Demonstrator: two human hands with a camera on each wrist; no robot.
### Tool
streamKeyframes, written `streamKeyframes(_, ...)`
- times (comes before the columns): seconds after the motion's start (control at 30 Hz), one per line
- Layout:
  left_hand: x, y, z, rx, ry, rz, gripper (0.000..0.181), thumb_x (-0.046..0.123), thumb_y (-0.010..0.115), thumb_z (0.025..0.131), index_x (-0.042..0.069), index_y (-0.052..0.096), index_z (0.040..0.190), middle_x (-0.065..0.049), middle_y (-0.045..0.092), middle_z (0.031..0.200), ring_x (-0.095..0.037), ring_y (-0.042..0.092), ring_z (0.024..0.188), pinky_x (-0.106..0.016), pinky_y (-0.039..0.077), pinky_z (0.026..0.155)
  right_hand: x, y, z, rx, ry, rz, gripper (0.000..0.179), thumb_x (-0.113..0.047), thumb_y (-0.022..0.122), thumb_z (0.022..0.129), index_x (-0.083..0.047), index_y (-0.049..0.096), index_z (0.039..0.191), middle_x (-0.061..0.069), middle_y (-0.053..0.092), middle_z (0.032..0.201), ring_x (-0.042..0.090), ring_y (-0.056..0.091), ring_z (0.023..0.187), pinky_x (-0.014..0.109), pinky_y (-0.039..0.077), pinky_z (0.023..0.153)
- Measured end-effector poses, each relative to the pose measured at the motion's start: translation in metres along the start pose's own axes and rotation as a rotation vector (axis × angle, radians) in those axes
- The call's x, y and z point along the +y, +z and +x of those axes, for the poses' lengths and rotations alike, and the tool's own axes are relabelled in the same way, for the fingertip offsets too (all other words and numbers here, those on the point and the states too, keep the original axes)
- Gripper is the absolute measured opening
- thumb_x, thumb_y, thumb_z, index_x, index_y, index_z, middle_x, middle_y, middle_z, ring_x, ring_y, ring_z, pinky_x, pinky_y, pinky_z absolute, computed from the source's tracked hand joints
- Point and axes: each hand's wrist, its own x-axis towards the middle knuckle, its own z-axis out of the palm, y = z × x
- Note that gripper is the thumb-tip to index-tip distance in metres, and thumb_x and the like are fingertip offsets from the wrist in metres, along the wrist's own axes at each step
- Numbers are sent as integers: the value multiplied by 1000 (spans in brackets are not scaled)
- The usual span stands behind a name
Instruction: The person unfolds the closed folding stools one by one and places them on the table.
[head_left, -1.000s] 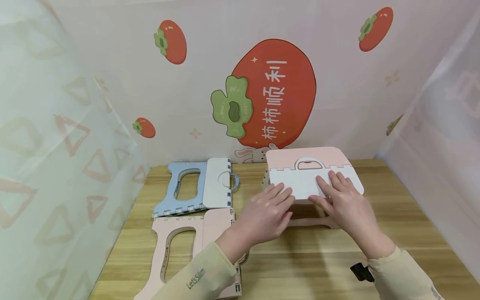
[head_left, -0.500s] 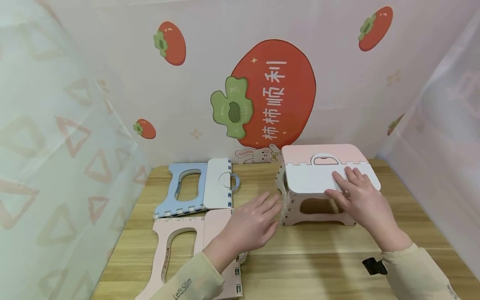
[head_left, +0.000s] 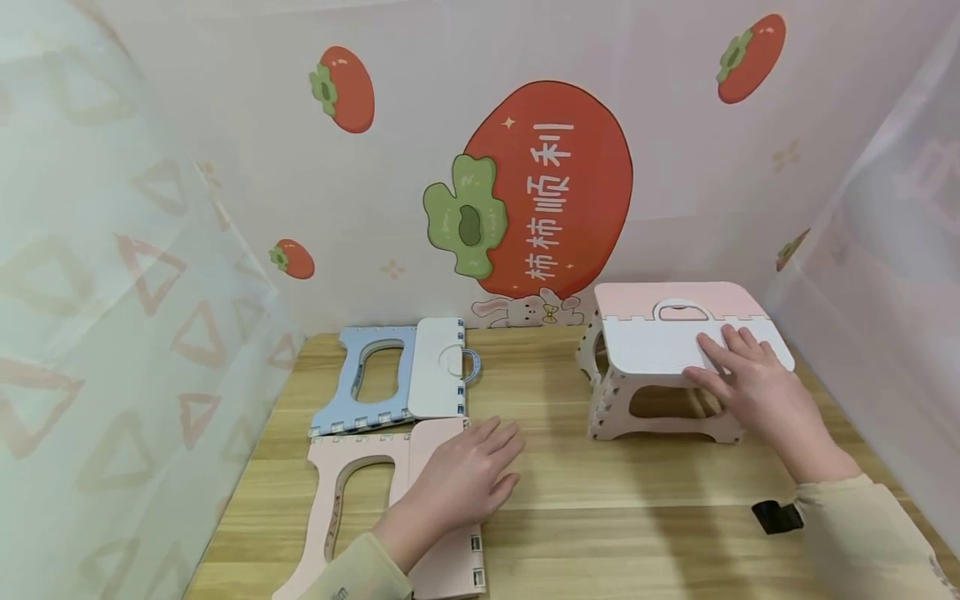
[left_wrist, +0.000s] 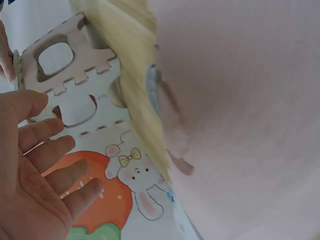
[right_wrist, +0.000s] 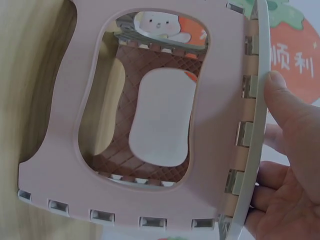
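Note:
A pink-and-white folding step stool stands unfolded on its legs at the right rear of the wood-grain table. My right hand rests on its white top half, fingers spread and thumb at the front edge. In the right wrist view the thumb touches the rim of the top, beside the pink leg panel. My left hand is over a flat, folded pink stool, partly hiding it. Its fingers are loosely extended and hold nothing, as the left wrist view shows the open palm.
Behind the pink folded stool lies a folded blue-and-white stool with a small handle. A printed persimmon curtain closes off the back, and pale curtains hang at both sides. A black strap sticks out by the right sleeve.
The unfolded stool has slid right and back with my right hand on it. My left hand has come off its top and moved left and toward me, over the folded pink stool.

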Motion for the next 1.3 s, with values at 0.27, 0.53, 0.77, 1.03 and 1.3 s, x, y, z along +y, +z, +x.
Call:
streamKeyframes(0.27,-11,6,-36,-46,-67,-29,45,35,68,95,11,68,133,-6,65,140,-32,59,131,-46,51,107,23,-3,5,-22,-3,3,73,-49,56,103,4,42,152,40,29,155,58,22,146,65,12,122)
streamKeyframes(0.53,-19,3,-72,-64,-129,-46,43,33,70,95,10,69,131,-8,66,137,-34,62,126,-49,54,103,43,-6,10,-59,41,64,73,-48,52,105,3,35,155,41,21,157,57,10,149,64,-1,124)
streamKeyframes(0.77,-25,-3,-95,-151,-209,-105,46,33,68,96,8,67,135,-10,65,139,-34,61,128,-50,51,105,54,-10,13,-76,54,71,74,-48,52,106,3,33,156,40,17,159,55,5,150,62,-4,124)
streamKeyframes(1.03,-31,-8,-115,-190,-230,-88,48,36,71,94,8,68,132,-11,68,134,-33,67,118,-47,57,96,66,-14,13,-80,59,65,74,-47,51,106,2,30,157,38,14,161,54,2,151,58,-8,125)
streamKeyframes(1.3,-33,-13,-130,-284,-333,-181,55,42,71,93,7,65,135,-12,66,135,-30,67,118,-49,61,82,78,-17,12,-62,46,68,72,-44,51,107,3,29,157,38,13,161,53,0,151,59,-8,125)
